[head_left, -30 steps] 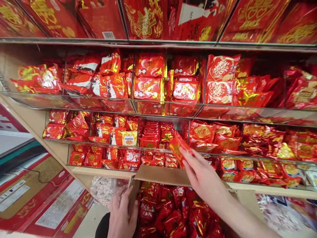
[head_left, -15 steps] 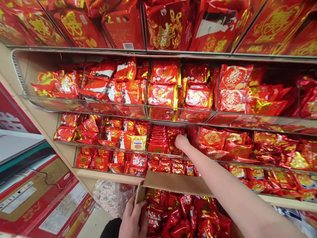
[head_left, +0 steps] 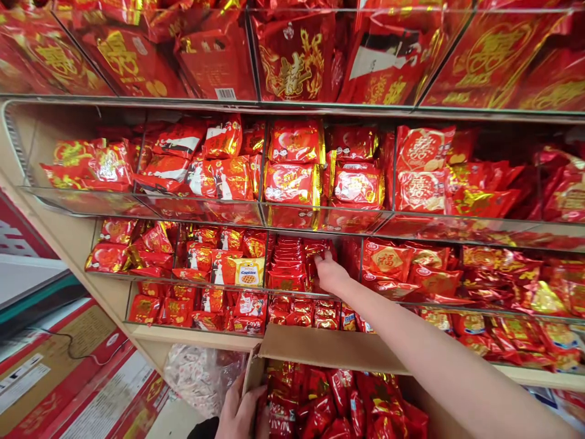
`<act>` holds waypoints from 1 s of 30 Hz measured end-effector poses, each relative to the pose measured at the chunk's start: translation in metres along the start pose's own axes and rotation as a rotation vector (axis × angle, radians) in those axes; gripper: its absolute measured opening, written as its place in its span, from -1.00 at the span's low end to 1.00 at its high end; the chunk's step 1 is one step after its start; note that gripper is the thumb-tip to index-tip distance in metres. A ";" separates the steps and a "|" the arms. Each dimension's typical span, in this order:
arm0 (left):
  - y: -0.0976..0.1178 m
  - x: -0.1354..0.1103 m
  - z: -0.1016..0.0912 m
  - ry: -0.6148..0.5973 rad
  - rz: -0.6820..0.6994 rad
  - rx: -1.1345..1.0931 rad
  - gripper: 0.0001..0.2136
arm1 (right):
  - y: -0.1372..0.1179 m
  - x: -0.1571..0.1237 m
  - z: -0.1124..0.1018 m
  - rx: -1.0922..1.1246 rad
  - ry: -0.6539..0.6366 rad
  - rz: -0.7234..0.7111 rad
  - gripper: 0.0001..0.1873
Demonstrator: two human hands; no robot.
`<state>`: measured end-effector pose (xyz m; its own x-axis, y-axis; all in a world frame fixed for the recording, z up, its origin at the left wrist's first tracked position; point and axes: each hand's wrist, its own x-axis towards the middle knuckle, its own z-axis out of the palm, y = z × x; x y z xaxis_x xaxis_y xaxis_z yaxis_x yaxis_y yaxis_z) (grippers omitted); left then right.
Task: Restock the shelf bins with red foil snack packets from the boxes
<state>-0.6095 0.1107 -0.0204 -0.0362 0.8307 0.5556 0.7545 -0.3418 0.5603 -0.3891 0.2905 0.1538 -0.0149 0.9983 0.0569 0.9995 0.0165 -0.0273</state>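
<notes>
- shop, packaged snacks
- divided shelves (head_left: pixel 196 336) of red packets (head_left: pixel 292 183) above, left and right of right-hand fingers (head_left: pixel 322 263)
- "Cookies" pack (head_left: pixel 249 272) left of them
- open carton (head_left: pixel 329 349) of packets below

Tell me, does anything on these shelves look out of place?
Perhaps the yellow Cookies packet: it sits among red bride-and-groom packets, to the left of the right hand, and its colour and design don't match its neighbours. Nothing looks spilled.

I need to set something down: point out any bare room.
A small pale floor patch shows between the red carton and the clear plastic bag. Crowded: the cardboard box, loaded with red packets, and the shelves around the right hand.
</notes>
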 end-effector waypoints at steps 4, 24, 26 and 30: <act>0.008 0.002 -0.004 -0.013 -0.049 -0.002 -0.82 | -0.005 0.005 0.000 -0.029 0.045 -0.033 -0.54; 0.015 0.005 -0.010 -0.028 -0.083 0.041 -0.84 | -0.006 0.011 -0.007 0.088 0.114 -0.021 -0.51; 0.014 0.006 -0.013 -0.063 -0.063 0.087 -0.84 | -0.007 -0.009 -0.020 0.126 0.183 -0.042 -0.61; 0.009 0.009 -0.020 -0.167 -0.002 0.169 -0.86 | -0.008 -0.089 -0.021 0.394 0.455 -0.355 -0.76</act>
<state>-0.6164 0.1064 0.0019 0.0608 0.8971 0.4376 0.8538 -0.2738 0.4428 -0.3956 0.2005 0.1699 -0.2397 0.8074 0.5391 0.8505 0.4424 -0.2844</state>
